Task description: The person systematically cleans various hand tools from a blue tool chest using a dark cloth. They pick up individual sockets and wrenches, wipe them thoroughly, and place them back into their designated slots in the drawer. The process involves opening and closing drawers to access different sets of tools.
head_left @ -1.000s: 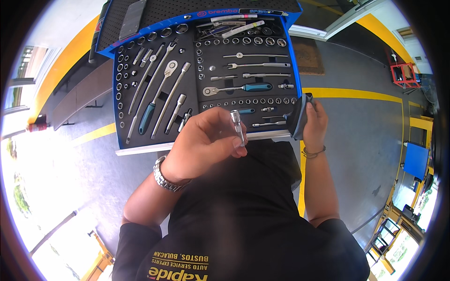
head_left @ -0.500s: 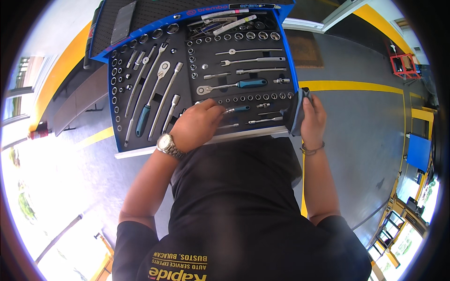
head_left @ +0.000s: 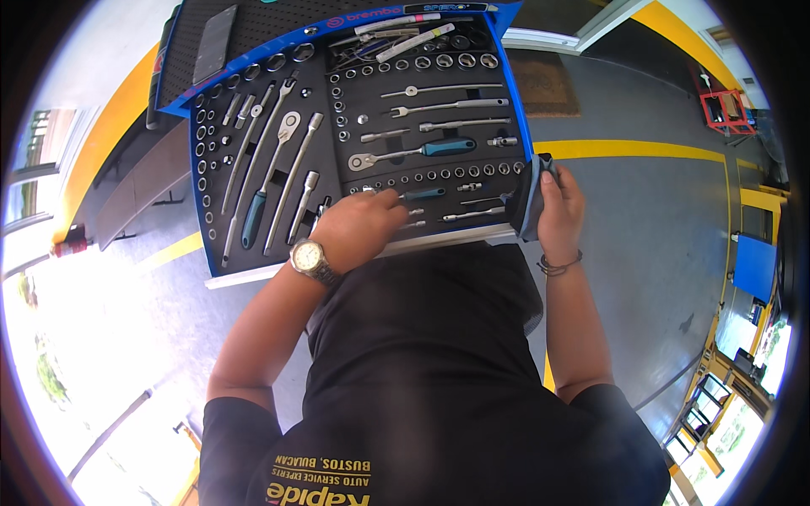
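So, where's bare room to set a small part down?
The black perforated cabinet top, right of the flat black slab and beyond the blue front edge. A narrow dark foam strip, between the rightmost long slanted steel bar and horizontal turquoise-handled steel ratchet. Crowded: the upper-right heap of metal tools and white sticks, and around the left hand.

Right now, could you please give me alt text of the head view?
A person's left hand is over the near part of an open tool drawer, its grip unclear, while the right hand grips a blue-grey cloth at the drawer's right edge. Sockets and teal-handled ratchets lie in the dark liner.
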Demonstrator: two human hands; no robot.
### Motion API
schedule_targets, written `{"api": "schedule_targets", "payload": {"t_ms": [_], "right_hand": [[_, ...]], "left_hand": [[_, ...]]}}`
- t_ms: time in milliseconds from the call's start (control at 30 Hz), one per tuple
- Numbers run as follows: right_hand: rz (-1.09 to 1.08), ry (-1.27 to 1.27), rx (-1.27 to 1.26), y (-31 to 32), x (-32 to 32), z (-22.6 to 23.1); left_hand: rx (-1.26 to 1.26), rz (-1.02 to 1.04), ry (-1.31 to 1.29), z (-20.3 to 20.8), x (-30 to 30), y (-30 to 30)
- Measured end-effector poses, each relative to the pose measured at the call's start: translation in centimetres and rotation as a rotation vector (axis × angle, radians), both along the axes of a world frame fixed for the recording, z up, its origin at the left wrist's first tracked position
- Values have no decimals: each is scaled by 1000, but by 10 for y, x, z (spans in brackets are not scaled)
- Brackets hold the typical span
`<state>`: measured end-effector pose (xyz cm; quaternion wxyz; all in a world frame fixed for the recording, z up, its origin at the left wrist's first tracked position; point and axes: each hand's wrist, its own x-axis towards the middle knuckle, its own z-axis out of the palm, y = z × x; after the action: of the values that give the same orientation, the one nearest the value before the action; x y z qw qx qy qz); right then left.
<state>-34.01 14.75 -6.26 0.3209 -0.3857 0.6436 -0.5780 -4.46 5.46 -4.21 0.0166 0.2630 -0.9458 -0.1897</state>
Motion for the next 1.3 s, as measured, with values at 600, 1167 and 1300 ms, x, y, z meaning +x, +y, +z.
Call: {"api": "schedule_targets", "payload": {"t_ms": [600,1167,1300], "right_hand": [[-164,-680,-76,0,-23,8],[-246,-1022,-310,8,-27,3],[-312,-982,-284,5,-27,5]], "left_hand": [[152,-106,-28,23,-15,-17],[173,-136,-313,26,-130,-4],[215,-117,-358,28,-139,-6]]}}
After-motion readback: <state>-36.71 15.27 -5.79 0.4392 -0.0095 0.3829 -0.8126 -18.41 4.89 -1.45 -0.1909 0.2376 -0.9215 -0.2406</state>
